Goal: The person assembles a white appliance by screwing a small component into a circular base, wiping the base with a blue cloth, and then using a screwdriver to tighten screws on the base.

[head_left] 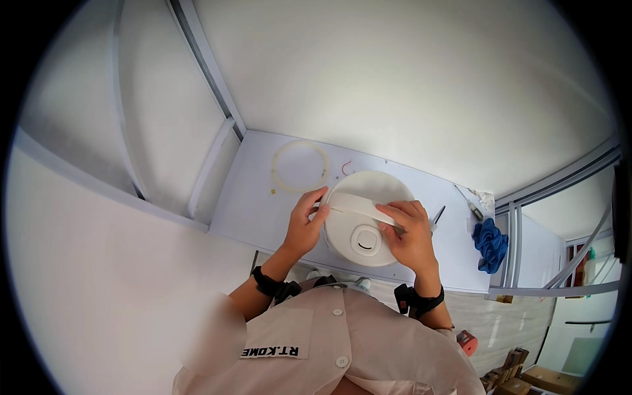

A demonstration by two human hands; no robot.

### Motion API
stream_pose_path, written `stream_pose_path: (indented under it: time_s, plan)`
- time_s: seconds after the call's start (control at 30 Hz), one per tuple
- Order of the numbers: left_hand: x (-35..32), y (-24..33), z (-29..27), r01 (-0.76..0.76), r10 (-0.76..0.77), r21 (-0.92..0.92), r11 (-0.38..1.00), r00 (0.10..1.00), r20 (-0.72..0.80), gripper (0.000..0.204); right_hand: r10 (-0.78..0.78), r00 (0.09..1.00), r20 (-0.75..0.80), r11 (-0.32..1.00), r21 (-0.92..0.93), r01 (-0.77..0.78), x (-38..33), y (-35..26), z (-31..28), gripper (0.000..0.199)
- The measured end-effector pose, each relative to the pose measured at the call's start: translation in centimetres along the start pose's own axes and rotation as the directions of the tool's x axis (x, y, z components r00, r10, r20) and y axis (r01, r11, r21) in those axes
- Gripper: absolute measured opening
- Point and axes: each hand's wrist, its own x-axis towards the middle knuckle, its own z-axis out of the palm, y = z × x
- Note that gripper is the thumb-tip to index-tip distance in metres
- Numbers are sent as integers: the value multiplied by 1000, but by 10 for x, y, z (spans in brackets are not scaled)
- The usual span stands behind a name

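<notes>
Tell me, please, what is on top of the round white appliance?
Across the appliance runs a broad white band; nearer the person sits a rounded panel with a dark curved mark. The right hand covers the band's right end, hiding that part.

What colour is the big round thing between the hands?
White; the round thing shows best in the head view.

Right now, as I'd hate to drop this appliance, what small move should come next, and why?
Probably ease the white appliance slightly back from the near edge of the table: the left hand and right hand are both touching it, and its front seems to reach that edge in this view.
</notes>
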Motion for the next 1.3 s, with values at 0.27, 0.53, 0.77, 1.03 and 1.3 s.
stream_pose_path:
  time_s: [0.27, 0.53, 0.77, 1.03, 1.3]
  plan:
    - [6, 4, 6, 32, -35, 64, 997, 998, 46, 49, 52, 998, -27, 997, 64, -50, -7, 9, 4, 43]
    - [7, 7, 4, 84, -85, 17, 996, 993, 76, 51, -6, 999, -42, 1000, 25, 7, -3, 14, 4, 47]
    - [0, 7, 6, 72, -71, -21, 997, 996, 62, 52, -28, 999, -25, 999, 45, 29, 1, 20, 4, 45]
    - [-3, 6, 7, 118, -116, -39, 992, 992, 47, 55, -11, 999, -31, 1000, 14, 11, -5, 9, 2, 45]
    - [-4, 5, 10, 38, -40, 97, 995, 999, 17, 53, -17, 1000, 0, 991, 131, 17, -7, 27, 5, 46]
